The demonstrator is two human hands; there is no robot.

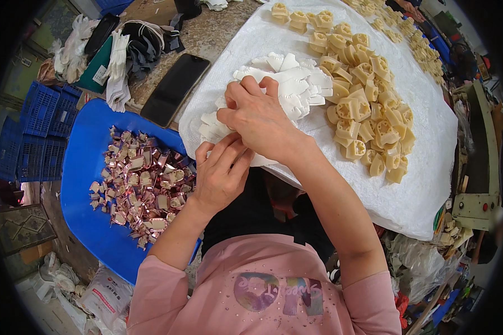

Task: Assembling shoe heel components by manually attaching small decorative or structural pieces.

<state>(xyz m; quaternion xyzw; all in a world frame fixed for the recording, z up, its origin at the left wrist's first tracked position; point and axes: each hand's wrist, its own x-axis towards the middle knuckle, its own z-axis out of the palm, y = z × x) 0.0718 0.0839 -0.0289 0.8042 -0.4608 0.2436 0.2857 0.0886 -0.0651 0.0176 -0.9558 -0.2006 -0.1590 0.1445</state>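
Note:
My left hand (222, 174) is closed in a pinch at the near left edge of the white cloth (425, 184); what its fingertips hold is hidden. Over the heap of thin, flat white cut pieces (304, 89) is my right hand (258, 116). Its fingers are curled, with the fingertips at the pieces and the palm side out of sight, so I cannot make out what they grip. The two hands touch or overlap near the left hand's fingertips. To the right of the white heap lies a big pile of cream moulded plastic parts (369, 106).
A blue tub (84, 184) at the left holds many shiny pink and beige parts (145, 190). Beyond it lie a black phone (176, 89), white gloves (75, 44) and dark cloth. Stacked blue crates (39, 131) stand far left. More cream parts (419, 44) lie at the far right.

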